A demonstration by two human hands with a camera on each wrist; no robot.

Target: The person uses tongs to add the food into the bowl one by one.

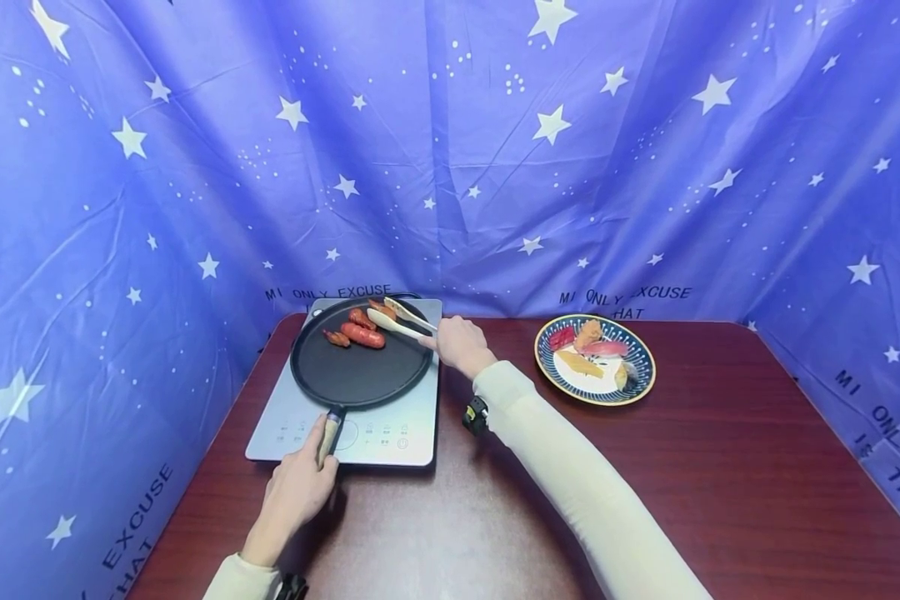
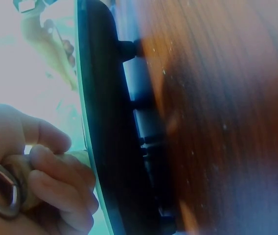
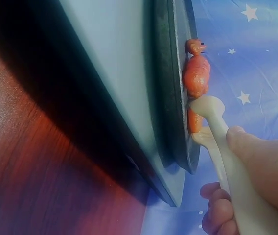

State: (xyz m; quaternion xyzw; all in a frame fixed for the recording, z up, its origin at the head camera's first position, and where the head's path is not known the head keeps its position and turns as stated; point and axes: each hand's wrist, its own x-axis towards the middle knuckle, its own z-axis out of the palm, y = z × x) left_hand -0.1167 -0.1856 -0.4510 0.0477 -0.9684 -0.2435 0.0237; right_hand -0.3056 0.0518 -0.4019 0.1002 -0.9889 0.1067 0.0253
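Observation:
My left hand (image 1: 300,479) grips the wooden handle (image 1: 329,437) of a round black frying pan (image 1: 352,379); in the left wrist view its fingers (image 2: 63,188) curl round the handle, by a metal ring (image 2: 1,190). The pan sits on a white induction cooker (image 1: 412,433). Pale tongs (image 1: 412,323) are held in my right hand (image 1: 461,343), and their tips straddle a brownish-orange piece of food (image 1: 378,307) near the pan's far right rim. Beside it lie a red sausage (image 1: 363,336), a reddish piece (image 1: 361,317) and a small brown piece (image 1: 337,337).
To the right stands a blue-patterned plate (image 1: 543,367) with several pieces of food, pink, red and yellow, on it. Both plate and cooker rest on a dark red wooden table (image 1: 705,450). A blue starry curtain (image 1: 450,167) hangs behind and along both sides.

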